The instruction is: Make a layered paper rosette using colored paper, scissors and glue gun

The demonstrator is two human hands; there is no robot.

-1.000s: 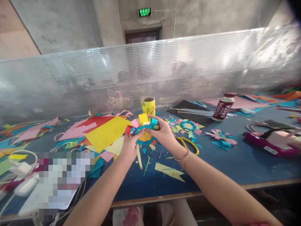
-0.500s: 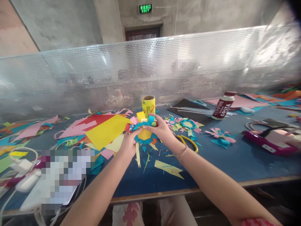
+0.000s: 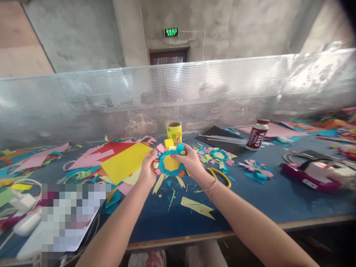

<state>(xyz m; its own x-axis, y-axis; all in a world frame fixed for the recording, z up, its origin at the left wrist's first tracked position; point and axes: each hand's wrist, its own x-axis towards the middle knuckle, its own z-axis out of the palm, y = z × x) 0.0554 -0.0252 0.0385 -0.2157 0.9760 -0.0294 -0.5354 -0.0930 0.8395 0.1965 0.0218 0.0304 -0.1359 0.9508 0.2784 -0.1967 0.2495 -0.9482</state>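
Between both hands, above the table, is a paper rosette with a yellow centre, a ruffled blue ring, coloured paper loops around it and pale yellow tails hanging below. My left hand grips its left edge. On the right side, my right hand holds the rim with the thumb lying over the front. Fingers behind the rosette are hidden. Just beyond it stands a yellow tape roll. A pale yellow notched paper strip lies on the table in front, and yellow-handled scissors rest beside my right wrist.
Finished-looking rosettes and a paper flower lie to the right, near a brown COSTA bottle and a purple glue gun. Coloured sheets and scraps cover the left. A perforated metal screen borders the back.
The rosette has turned to face me more, showing more of its yellow centre and both tails. My left hand has shifted to its outer edge. The camera view has tilted up slightly.
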